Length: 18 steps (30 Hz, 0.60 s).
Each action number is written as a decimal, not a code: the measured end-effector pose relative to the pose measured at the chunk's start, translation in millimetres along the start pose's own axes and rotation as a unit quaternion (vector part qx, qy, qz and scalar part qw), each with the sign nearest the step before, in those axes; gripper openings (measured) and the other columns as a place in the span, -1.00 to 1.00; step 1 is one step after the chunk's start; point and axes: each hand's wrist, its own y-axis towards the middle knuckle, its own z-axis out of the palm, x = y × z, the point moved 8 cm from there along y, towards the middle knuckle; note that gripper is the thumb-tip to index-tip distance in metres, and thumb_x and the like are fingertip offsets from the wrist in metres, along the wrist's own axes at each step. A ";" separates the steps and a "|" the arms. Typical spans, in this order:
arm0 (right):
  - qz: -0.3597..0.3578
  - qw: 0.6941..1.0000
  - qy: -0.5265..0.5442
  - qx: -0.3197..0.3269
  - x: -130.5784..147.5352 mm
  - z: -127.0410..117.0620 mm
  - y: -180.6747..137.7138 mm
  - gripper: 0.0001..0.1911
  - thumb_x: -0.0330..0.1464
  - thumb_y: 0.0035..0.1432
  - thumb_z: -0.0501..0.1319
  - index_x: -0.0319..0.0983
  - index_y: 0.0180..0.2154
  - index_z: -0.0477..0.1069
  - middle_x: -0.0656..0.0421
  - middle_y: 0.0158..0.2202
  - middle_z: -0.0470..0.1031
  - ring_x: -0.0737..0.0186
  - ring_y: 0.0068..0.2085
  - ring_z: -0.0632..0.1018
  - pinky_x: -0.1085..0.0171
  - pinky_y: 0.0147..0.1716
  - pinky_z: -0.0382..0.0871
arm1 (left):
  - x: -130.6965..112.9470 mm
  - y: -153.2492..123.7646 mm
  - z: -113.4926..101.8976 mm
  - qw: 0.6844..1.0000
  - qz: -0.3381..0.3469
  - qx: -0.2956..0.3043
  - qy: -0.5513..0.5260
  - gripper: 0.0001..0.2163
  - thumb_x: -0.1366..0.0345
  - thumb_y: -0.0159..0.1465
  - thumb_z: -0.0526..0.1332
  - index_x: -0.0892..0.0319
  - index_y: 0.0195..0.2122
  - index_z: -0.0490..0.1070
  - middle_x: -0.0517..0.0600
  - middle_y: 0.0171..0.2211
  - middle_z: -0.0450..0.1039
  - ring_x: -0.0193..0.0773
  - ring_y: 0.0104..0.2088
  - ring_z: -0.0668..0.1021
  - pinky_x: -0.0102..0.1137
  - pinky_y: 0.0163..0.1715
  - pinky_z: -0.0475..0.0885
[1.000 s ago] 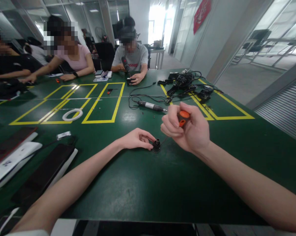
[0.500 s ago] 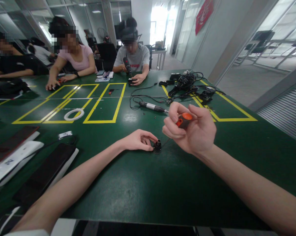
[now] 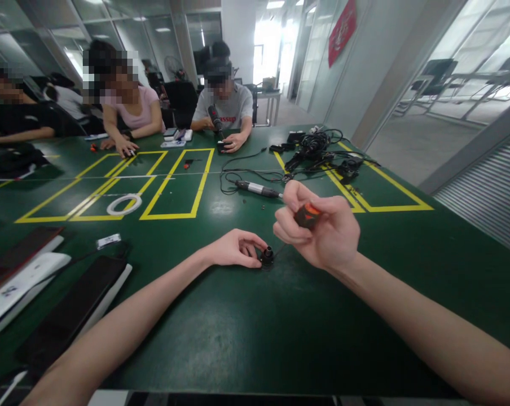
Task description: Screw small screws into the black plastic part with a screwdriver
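Head view. A: Which markings are reading legibly?

B: Red lettering is showing on the grey T-shirt [image 3: 243, 103] of the person sitting across the green table [image 3: 255, 338]. A dark object is covering part of it, and only "ssup" is coming through. The red banner [image 3: 342, 25] on the far wall and the white label [image 3: 109, 241] lying on the table are carrying print too small to read.

A: How is the left hand posing?

B: The left hand [image 3: 233, 249] is resting on the table, forearm stretching in from lower left. Its thumb and fingertips are pinching a small black part [image 3: 267, 257], which is standing on the table between the two hands.

A: And the right hand?

B: The right hand [image 3: 325, 231] is hovering above the table, just right of the small black part, forearm coming in from lower right. Its fingers are curling tightly round the orange-and-black screwdriver handle [image 3: 306, 215]. A thin shaft [image 3: 281, 247] is running down-left from the fist towards the part; whether the tip is touching it cannot be told.

A: What is lying nearby?

B: A pen-shaped tool [image 3: 257, 189] with a cable is lying just behind the hands.
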 end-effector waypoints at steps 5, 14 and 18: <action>0.004 0.999 -0.034 -0.011 -0.4 -1.9 2.7 -0.65 -0.22 0.31 0.16 -0.21 -0.50 0.28 0.32 -0.65 0.19 0.42 -0.65 0.10 0.36 -0.63 -0.04 | -1.5 -3.1 -0.4 1.000 -0.004 -0.006 0.015 -0.50 0.27 -0.02 0.55 0.29 -0.03 0.60 -0.01 -0.40 0.64 -0.38 -0.45 0.60 -0.50 -0.36 0.46; 0.007 1.000 -0.001 -0.002 -2.1 0.3 0.8 -0.78 -0.21 0.23 0.18 -0.18 -0.42 0.30 0.36 -0.68 0.17 0.40 -0.66 0.04 0.35 -0.63 -0.05 | -0.3 -3.7 0.6 1.000 -0.003 -0.017 0.023 -0.48 0.26 -0.06 0.58 0.27 -0.05 0.61 -0.02 -0.41 0.62 -0.37 -0.45 0.59 -0.50 -0.38 0.45; 0.010 1.000 -0.028 -0.011 -3.9 1.5 2.3 -0.60 -0.20 0.31 0.14 -0.22 -0.55 0.29 0.30 -0.65 0.19 0.41 -0.64 0.11 0.33 -0.62 -0.03 | -0.5 -3.4 2.0 0.999 0.004 -0.010 0.033 -0.48 0.24 -0.05 0.57 0.28 -0.04 0.60 -0.01 -0.39 0.62 -0.36 -0.43 0.60 -0.50 -0.38 0.45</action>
